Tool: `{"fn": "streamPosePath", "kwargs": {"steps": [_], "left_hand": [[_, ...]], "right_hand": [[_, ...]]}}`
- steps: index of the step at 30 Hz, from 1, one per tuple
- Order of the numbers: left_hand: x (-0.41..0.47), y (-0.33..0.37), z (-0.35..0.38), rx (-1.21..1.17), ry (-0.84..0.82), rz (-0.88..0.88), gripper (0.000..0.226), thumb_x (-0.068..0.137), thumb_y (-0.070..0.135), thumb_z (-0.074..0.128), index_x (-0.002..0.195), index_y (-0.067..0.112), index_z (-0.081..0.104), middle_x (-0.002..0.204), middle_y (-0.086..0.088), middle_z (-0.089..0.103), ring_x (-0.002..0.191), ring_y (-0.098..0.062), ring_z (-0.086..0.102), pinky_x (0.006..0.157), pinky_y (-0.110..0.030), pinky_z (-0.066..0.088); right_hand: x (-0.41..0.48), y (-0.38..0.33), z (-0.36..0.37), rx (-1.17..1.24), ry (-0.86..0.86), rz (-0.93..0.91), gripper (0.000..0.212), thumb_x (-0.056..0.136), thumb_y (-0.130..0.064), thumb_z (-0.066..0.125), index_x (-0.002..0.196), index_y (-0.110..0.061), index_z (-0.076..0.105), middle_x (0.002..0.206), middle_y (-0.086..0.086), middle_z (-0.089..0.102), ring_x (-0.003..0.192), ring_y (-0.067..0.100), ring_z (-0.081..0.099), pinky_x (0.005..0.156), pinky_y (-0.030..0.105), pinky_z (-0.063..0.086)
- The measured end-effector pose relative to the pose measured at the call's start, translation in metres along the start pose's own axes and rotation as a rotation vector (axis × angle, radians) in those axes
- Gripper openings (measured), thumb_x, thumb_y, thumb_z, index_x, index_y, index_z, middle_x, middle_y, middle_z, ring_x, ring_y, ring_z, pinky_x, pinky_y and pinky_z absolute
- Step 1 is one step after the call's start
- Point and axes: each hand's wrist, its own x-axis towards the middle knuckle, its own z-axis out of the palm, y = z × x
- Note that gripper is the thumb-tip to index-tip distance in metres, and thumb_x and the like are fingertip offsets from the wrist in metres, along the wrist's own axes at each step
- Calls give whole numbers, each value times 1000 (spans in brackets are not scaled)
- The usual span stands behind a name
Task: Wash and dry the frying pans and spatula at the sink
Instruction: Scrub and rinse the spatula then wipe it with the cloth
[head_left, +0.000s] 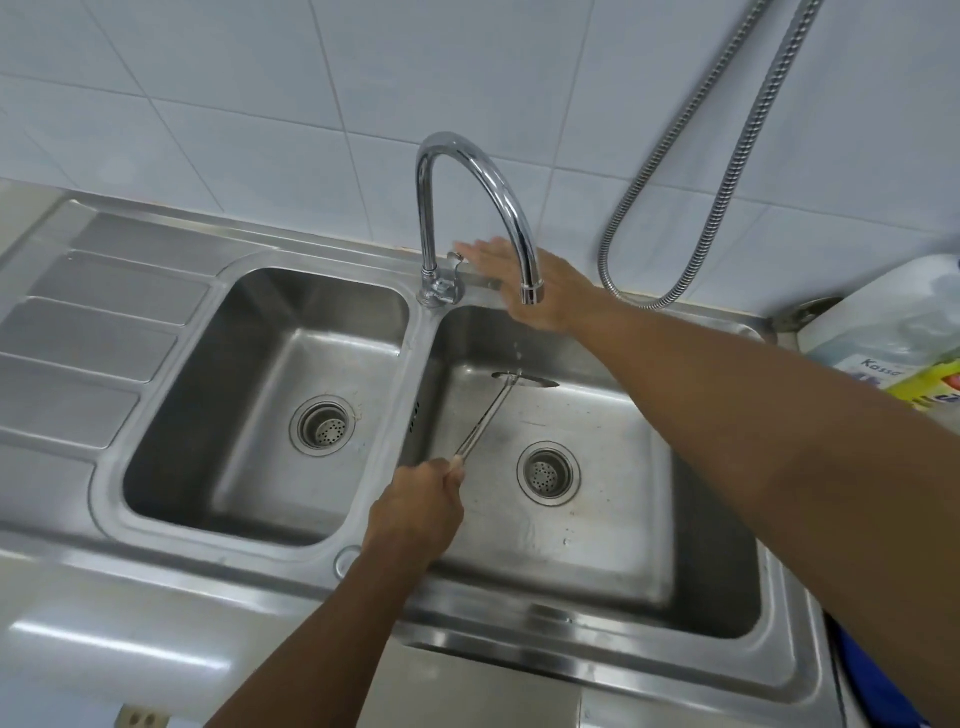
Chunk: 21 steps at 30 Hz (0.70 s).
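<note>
A steel spatula is held over the right basin of a double steel sink, its flat blade edge-on under the spout. My left hand is shut on its handle end. My right hand stretches out flat with fingers apart behind the chrome gooseneck tap, its fingertips right by the small tap lever. A few drops fall from the spout onto the blade. No frying pan is in sight.
The left basin holds only its drain strainer. A ribbed draining board lies at the far left. A metal shower hose hangs on the tiled wall. A large detergent jug stands at the right edge.
</note>
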Motion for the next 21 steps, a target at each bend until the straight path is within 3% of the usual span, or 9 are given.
{"fn": "streamPosePath", "kwargs": {"steps": [2,4,6,9,12,15,19,21], "left_hand": [[-3,3,-2,29,11,10,48,105,56,35,84,22,60,75,-4,66,72,-26,68,78,-45,61],[-7,9,-3,45,22,25,48,104,58,35,79,23,56,74,-3,65,69,-25,66,75,-45,61],[-10,16,-1,41,18,26,51,105,54,35,82,18,62,75,-5,65,69,-25,66,75,-43,61],[-14,30,5,-11,-31,-8,48,107,39,40,96,3,69,82,-11,68,74,-27,67,74,-38,59],[-27,49,13,-28,-77,32,45,109,32,39,101,-3,66,89,-15,66,74,-25,64,66,-32,52],[-47,68,27,-76,-74,101,47,109,41,37,101,1,60,93,-17,67,75,-28,68,64,-41,60],[-78,98,51,-118,-43,161,43,108,44,37,104,6,56,94,-20,66,81,-39,67,71,-53,61],[-93,115,62,-161,-25,182,45,107,46,39,108,6,59,96,-19,68,86,-39,67,77,-49,59]], "right_hand": [[-28,-7,9,228,135,196,69,95,-2,44,155,-34,35,148,8,53,130,30,53,108,39,44],[-65,-7,34,365,191,396,53,97,1,44,146,-17,51,145,12,56,132,29,52,108,33,39],[-104,-8,66,512,204,598,51,95,2,48,144,-10,53,151,13,49,141,29,44,117,37,35],[-158,-19,91,716,163,886,55,91,-3,52,146,-10,49,143,15,55,130,32,54,106,35,46],[-206,-33,94,776,82,902,64,90,-6,51,152,-13,38,141,14,55,119,34,61,95,38,53],[-253,-26,92,737,114,831,64,94,-8,49,156,-18,33,154,9,43,135,28,49,109,39,45],[-326,2,83,407,262,792,55,90,-8,53,144,-15,45,149,7,46,137,27,44,114,40,38],[-364,21,82,183,228,839,59,92,-13,53,149,-12,39,158,9,36,146,31,33,121,44,27]]}}
